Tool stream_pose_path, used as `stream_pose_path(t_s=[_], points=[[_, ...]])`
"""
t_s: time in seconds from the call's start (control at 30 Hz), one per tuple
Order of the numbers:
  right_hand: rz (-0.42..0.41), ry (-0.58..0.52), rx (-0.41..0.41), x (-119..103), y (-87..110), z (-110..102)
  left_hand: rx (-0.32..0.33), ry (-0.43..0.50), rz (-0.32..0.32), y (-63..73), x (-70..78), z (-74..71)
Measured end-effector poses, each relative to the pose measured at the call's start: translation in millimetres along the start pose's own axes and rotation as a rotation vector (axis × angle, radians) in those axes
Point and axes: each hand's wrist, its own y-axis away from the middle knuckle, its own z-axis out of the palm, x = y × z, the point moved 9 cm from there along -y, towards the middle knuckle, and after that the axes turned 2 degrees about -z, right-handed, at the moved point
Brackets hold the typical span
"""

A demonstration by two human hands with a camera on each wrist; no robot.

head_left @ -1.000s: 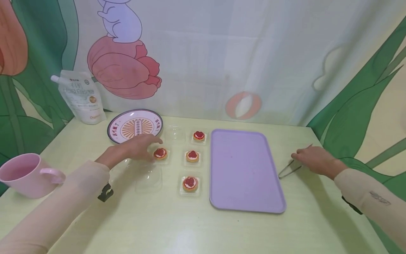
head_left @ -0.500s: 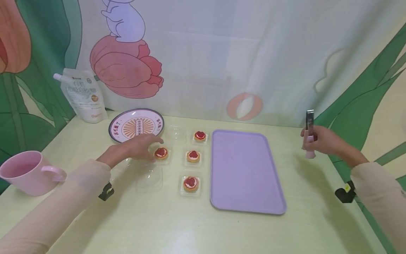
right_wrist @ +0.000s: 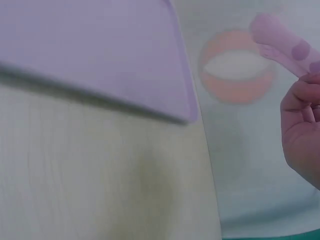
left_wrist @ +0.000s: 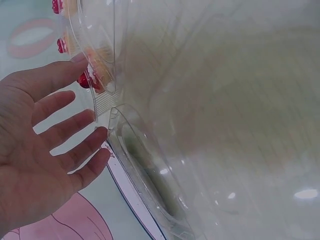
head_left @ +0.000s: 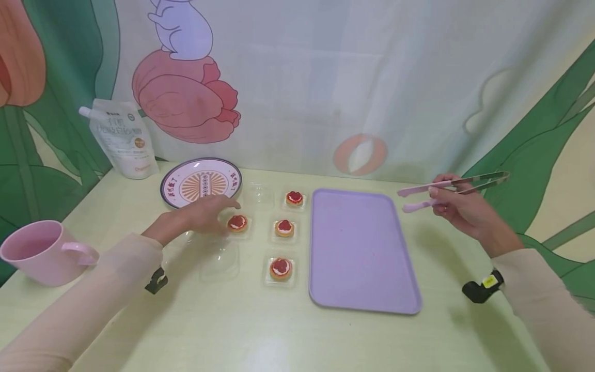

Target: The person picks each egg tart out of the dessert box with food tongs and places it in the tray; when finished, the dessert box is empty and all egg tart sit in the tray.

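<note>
With its fingers spread and loosely bent, my left hand rests beside a small red-topped tart in a clear plastic container. The left wrist view shows the thumb and fingertips at the container's edge, with nothing gripped; whether they touch it I cannot tell. Off the right side of the purple tray, my right hand holds a pair of tongs in the air. Their pink ends point left toward the tray, and the joined metal end points right. More tarts sit in clear containers left of the tray.
Clear containers without tarts lie around the left hand. A patterned plate stands behind it. To the left are a pink mug and a white spouted pouch. A printed curtain hangs at the table's back edge.
My right hand has lifted the tongs off the table and turned them from upright to nearly level, pink ends leftward. The left hand has stayed in place beside the tart.
</note>
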Motion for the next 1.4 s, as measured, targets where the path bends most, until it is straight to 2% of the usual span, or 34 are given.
stream_pose_path(t_s=[0.07, 0.2, 0.37, 0.5, 0.73, 0.93, 1.1, 1.4], points=[[-0.001, -0.104, -0.012, 3, -1.4, 6, -0.003, 0.0, -0.005, 0.2, 0.3, -0.3], [0.034, -0.233, -0.014, 12, -3.7, 13, -0.006, -0.004, -0.015, 0.7, 0.9, -1.1], [0.076, -0.314, -0.01, 23, -6.7, 17, -0.001, -0.013, -0.004, 0.0, 2.1, -1.8], [0.078, -0.338, -0.018, 26, -9.4, 23, 0.002, -0.011, -0.004, -1.7, 0.8, -1.4], [0.089, -0.267, -0.012, 33, -18.0, 39, 0.002, 0.007, -0.027, -2.7, -4.3, -0.8], [0.11, -0.124, 0.054, 43, -32.2, 53, 0.003, 0.027, -0.051, -1.3, -6.0, -0.4], [0.125, -0.076, 0.099, 54, -48.0, 69, 0.018, 0.021, -0.048, -1.8, -6.1, -0.8], [0.115, -0.053, 0.056, 74, -81.4, 118, 0.033, 0.07, -0.097, -1.7, -13.1, 0.0]])
